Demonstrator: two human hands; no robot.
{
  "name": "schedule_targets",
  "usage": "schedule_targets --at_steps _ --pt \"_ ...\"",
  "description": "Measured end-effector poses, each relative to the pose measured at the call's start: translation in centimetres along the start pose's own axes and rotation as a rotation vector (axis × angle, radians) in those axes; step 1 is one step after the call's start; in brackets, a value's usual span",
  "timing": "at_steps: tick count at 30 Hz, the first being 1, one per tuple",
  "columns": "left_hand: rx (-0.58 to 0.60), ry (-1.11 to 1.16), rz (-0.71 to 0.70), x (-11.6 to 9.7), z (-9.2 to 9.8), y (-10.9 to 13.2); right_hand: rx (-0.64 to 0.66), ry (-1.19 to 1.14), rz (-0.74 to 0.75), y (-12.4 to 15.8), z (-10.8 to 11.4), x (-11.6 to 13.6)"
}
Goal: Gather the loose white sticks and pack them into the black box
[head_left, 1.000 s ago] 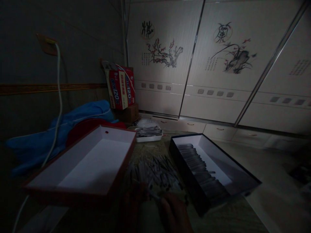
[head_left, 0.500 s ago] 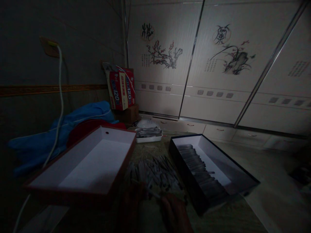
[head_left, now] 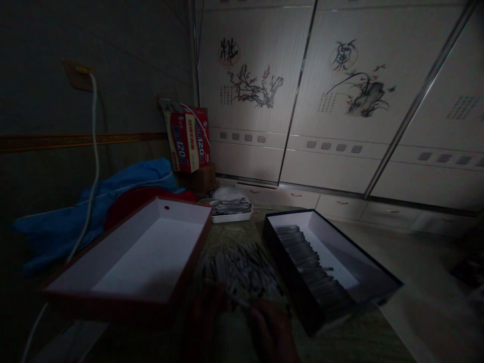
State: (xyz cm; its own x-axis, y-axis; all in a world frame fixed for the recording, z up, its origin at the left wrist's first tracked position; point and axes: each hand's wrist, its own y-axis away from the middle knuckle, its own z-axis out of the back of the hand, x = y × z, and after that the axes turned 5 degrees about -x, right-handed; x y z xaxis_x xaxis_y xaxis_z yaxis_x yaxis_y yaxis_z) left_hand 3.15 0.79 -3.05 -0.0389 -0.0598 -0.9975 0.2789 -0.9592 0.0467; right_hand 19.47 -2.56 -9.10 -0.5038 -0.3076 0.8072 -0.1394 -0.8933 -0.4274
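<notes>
The room is very dark. My left hand (head_left: 202,322) and my right hand (head_left: 270,333) meet low at the front edge of the table, fingers closed around a thin grey stick (head_left: 238,302) held between them. Just beyond them lies a loose pile of similar grey sticks (head_left: 242,267). To the right a black box (head_left: 381,275) with a white inside holds a neat row of sticks along its left wall. To the left a red box (head_left: 113,297) with a white inside holds nothing.
A small white tray (head_left: 231,217) with more sticks stands at the back. Blue cloth (head_left: 113,191) lies at the left, a white cable (head_left: 93,151) hangs from a wall socket, and a red carton (head_left: 187,141) leans in the corner. Painted cabinet doors (head_left: 340,101) fill the background.
The view has shifted slightly downward. My hands stay low at the front with the stick and have hardly moved.
</notes>
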Motion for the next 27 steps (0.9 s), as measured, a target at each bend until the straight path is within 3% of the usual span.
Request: schedule_targets --at_steps 4,8,13,16,24,27 --pt "-0.025 -0.037 -0.028 0.4 0.2 -0.1 0.016 -0.017 -0.038 -0.1 0.3 -0.1" --pt "-0.035 -0.097 -0.052 0.6 0.2 -0.1 -0.139 0.011 -0.120 0.7 -0.2 -0.6" --pt "-0.063 -0.074 -0.035 1.0 0.1 -0.2 0.025 -0.006 -0.044 0.1 0.0 0.0" --pt "-0.030 -0.041 -0.043 1.3 0.2 -0.4 -0.020 0.006 -0.062 -0.2 0.2 0.3" --pt "-0.055 -0.004 -0.039 -0.6 0.0 0.1 0.056 -0.025 -0.094 0.1 -0.1 -0.1" --pt "-0.047 0.028 0.002 -0.9 0.0 0.2 -0.024 -0.013 -0.132 0.1 0.0 0.1"
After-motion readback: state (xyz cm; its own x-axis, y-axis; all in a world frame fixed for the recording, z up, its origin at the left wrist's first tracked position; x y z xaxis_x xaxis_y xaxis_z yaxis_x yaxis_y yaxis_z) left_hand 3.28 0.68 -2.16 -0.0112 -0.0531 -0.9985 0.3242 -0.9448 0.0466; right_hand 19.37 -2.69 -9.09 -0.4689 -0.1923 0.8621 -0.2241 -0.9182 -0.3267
